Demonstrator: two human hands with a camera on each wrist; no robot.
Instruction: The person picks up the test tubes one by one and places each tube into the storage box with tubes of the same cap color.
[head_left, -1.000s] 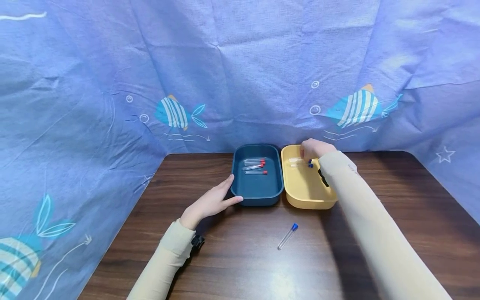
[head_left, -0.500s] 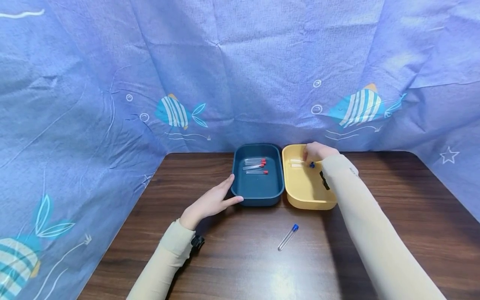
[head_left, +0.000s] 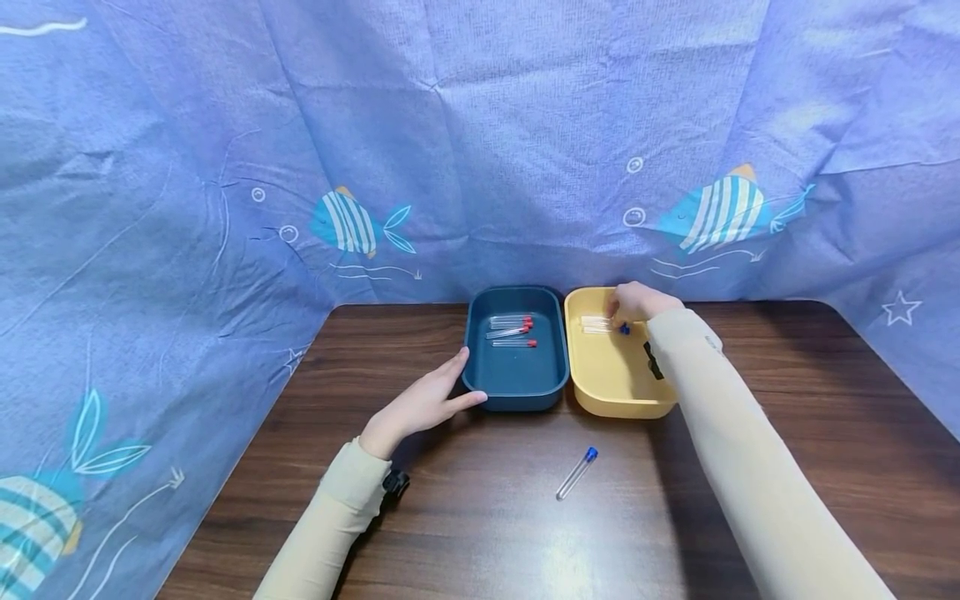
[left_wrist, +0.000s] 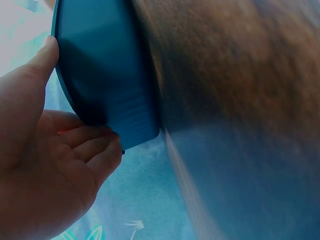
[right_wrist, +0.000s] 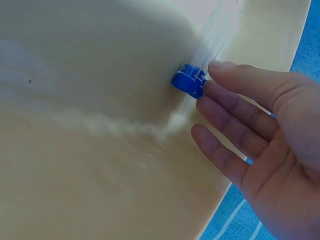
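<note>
My left hand rests against the near left side of the dark blue tray, thumb and fingers spread along its wall and rim. In the left wrist view, its thumb touches the tray's edge. My right hand reaches into the yellow tray, over clear test tubes with blue caps. In the right wrist view, its thumb and index finger pinch at a tube right beside the caps; the other fingers are loosely bent. Another blue-capped test tube lies on the table in front of the trays.
Several red-capped test tubes lie in the dark blue tray. Both trays stand side by side at the back of the brown wooden table. A blue fish-patterned cloth hangs just behind the table.
My right hand has shifted slightly right inside the yellow tray, and the blue caps there now lie closer together. My left hand stays in place on the dark blue tray.
</note>
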